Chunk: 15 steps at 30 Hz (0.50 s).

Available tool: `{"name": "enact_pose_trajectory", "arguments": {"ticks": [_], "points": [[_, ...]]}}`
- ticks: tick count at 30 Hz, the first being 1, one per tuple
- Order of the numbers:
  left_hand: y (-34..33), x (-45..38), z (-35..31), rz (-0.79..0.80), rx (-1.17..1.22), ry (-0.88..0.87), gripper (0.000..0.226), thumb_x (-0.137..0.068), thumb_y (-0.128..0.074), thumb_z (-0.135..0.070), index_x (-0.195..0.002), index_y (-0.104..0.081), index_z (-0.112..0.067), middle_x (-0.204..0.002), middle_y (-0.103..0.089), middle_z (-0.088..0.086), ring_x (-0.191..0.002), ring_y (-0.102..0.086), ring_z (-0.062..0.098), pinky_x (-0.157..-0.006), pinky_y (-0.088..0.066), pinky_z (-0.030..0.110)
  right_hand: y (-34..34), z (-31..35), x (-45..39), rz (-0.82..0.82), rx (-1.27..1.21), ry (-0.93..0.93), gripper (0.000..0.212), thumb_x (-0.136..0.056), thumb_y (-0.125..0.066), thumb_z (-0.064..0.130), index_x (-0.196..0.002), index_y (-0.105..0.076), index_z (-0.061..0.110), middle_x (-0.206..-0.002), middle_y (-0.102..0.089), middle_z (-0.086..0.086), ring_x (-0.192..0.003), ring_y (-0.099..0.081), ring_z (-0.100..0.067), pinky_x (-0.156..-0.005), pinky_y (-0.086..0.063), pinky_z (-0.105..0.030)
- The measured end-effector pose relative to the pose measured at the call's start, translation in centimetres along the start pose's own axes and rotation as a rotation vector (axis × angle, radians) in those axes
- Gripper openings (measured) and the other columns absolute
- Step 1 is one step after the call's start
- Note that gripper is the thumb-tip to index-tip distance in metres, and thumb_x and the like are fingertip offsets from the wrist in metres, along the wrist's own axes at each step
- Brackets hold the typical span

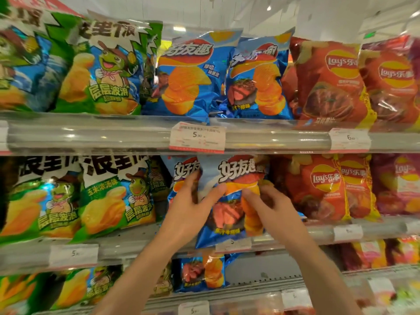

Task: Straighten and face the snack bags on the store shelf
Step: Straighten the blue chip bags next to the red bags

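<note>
A blue chip bag (229, 214) with a steak picture stands at the front of the middle shelf, tilted slightly, its bottom hanging over the shelf rail. My left hand (193, 203) grips its left edge, thumb across the front and fingers behind. My right hand (266, 201) pinches the bag's right side near its middle. A second blue bag (181, 171) of the same kind stands behind my left hand, mostly hidden.
Green frog-print bags (109, 201) fill the shelf to the left, red Lay's bags (318, 189) to the right. The upper shelf holds blue bags (188, 76), green and red ones. Price tags (197, 137) sit on the clear rails. Another blue bag (202, 273) stands on the lower shelf.
</note>
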<state>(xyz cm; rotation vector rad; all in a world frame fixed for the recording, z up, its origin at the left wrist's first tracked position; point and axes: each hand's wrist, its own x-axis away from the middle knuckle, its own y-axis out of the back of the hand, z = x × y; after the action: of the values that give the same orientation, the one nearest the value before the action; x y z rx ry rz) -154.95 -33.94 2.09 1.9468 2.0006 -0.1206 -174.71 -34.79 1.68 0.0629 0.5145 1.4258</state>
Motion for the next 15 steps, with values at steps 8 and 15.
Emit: {"name": "enact_pose_trajectory", "arguments": {"ticks": [8,15], "points": [[5.0,1.6,1.6,-0.02,-0.032,0.032,0.073,-0.076,-0.072,-0.054,-0.14,-0.042,-0.041,-0.124,-0.056,-0.028,-0.112,-0.058,-0.01,-0.093,-0.05,0.016,-5.3,2.0,4.1,-0.057,-0.013,-0.013,0.043,-0.075,-0.065,0.064,-0.099,-0.065,0.029,-0.086,-0.07,0.005,-0.08,-0.066,-0.004,-0.074,-0.056,-0.027],[4.1,2.4,2.2,-0.08,0.039,0.032,0.082,-0.074,-0.074,-0.052,-0.146,-0.043,-0.03,-0.13,-0.063,-0.015,-0.114,-0.063,0.0,-0.1,-0.054,0.036,-4.7,1.7,4.2,-0.043,0.029,0.04,0.031,-0.08,-0.068,0.058,-0.099,-0.062,0.035,-0.086,-0.068,0.013,-0.084,-0.062,0.005,-0.068,-0.049,-0.011]]}}
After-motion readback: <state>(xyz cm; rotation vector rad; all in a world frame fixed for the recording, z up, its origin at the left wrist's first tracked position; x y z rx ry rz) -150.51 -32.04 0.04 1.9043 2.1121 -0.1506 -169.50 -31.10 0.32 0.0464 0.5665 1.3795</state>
